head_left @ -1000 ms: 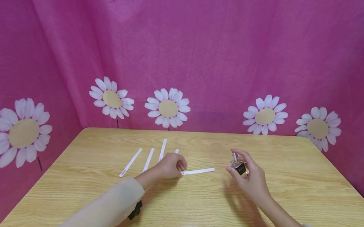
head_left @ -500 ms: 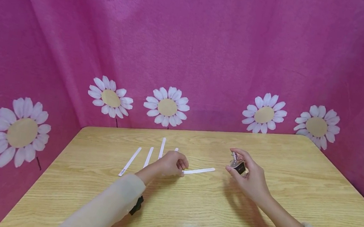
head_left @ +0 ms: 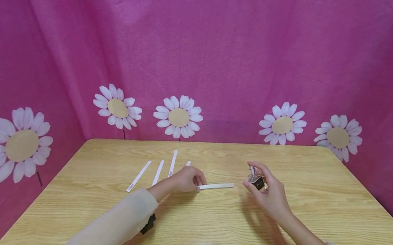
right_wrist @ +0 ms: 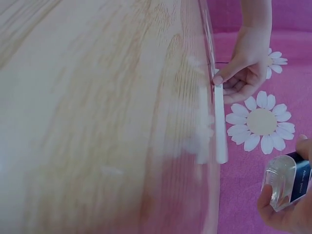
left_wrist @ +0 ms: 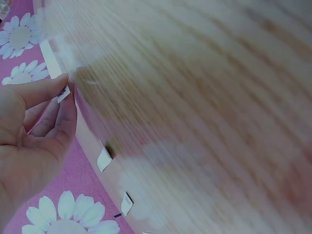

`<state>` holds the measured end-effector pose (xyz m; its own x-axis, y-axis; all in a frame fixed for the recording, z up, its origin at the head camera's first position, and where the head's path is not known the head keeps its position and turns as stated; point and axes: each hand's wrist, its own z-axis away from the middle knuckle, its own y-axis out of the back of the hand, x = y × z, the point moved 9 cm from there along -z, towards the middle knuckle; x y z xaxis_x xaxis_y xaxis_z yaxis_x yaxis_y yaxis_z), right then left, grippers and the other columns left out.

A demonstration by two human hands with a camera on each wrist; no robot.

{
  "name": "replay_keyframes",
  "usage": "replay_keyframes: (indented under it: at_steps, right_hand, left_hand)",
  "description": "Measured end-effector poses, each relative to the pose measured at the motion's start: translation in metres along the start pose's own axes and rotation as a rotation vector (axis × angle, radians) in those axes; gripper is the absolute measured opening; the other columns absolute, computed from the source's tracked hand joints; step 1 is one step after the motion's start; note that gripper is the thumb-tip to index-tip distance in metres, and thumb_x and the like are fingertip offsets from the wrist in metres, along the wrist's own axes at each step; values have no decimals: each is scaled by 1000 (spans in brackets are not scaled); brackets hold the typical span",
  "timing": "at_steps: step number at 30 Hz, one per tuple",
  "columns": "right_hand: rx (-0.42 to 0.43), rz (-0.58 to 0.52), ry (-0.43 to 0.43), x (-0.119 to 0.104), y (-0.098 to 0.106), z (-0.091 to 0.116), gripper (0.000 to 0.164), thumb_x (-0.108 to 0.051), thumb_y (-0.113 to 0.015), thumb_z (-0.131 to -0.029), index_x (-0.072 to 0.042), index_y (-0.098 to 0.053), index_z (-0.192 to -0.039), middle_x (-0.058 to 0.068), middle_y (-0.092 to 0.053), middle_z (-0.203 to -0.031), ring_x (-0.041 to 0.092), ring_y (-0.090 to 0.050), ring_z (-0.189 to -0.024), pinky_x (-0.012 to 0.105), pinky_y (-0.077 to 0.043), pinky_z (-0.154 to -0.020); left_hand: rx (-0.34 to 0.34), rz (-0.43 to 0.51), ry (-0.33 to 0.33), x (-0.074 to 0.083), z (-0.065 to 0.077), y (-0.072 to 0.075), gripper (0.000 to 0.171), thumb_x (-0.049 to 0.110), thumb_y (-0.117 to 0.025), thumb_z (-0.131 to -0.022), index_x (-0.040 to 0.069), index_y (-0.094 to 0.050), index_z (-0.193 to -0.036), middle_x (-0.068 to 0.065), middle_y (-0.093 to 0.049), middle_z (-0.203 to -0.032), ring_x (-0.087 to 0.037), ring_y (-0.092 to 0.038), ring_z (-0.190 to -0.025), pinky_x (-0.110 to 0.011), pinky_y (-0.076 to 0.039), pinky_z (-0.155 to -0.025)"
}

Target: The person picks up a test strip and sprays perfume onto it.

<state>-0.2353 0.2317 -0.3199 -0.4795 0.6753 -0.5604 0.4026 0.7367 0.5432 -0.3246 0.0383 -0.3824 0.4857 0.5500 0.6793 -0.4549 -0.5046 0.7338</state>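
My left hand (head_left: 188, 179) pinches one end of a white paper test strip (head_left: 217, 186) between thumb and fingers. The strip points right, toward a small glass perfume bottle (head_left: 256, 182) with a dark label. That bottle is gripped in my right hand (head_left: 274, 196), forefinger up at the spray top and thumb low on its side. A gap separates the strip's free end from the bottle. In the right wrist view the strip (right_wrist: 221, 126) shows nearly full length, and clear glass (right_wrist: 279, 178) shows beside the label. Only the pinched end (left_wrist: 63, 93) stands out in the left wrist view.
Several more white strips lie spread on the wooden table (head_left: 209, 223), among them a leftmost strip (head_left: 138, 176) and a farther strip (head_left: 173, 163). Another strip (head_left: 188, 163) is partly hidden behind the left hand. A pink daisy-print curtain (head_left: 222, 63) borders the table's far edge.
My left hand has shifted slightly right with the strip, whose face has turned a little. The right hand keeps its hold on the perfume bottle, nearly still.
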Motion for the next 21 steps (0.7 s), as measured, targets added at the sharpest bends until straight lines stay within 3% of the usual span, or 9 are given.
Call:
replay_keyframes:
  at_steps: [6,9,15,21]
  right_hand:
    - [-7,1,0,0,-2,-1,55,-4,-78,-76,-12,-57,-126,21,-69,-105,-6,-36,-40,13,-36,-33]
    - [-10,-1,-2,-1,-4,-1,56,-4,-78,-76,-13,-56,-127,20,-68,-105,-4,-36,-41,13,-35,-34]
    - [-23,1,-20,-1,-8,-1,55,-6,-77,-78,-14,-56,-128,19,-69,-102,-3,-35,-40,14,-34,-33]
    - [-19,10,-31,-2,-10,-2,55,-6,-77,-77,-14,-56,-127,18,-69,-100,-3,-37,-43,14,-35,-34]
  left_hand:
    - [7,31,-26,-1,9,3,17,-7,-71,-77,-3,-71,-93,-15,-70,-83,-3,-57,-72,-12,-50,-66]
    - [27,69,-8,-4,16,4,17,-5,-71,-78,-2,-71,-95,-15,-71,-84,-1,-57,-72,-11,-50,-67]
    - [94,214,108,-18,29,10,15,-3,-72,-78,-3,-70,-94,-15,-72,-83,-2,-59,-69,-16,-51,-61]
    - [142,434,209,-32,41,11,20,-10,-67,-79,-10,-66,-100,-19,-71,-82,-12,-69,-71,-25,-60,-68]
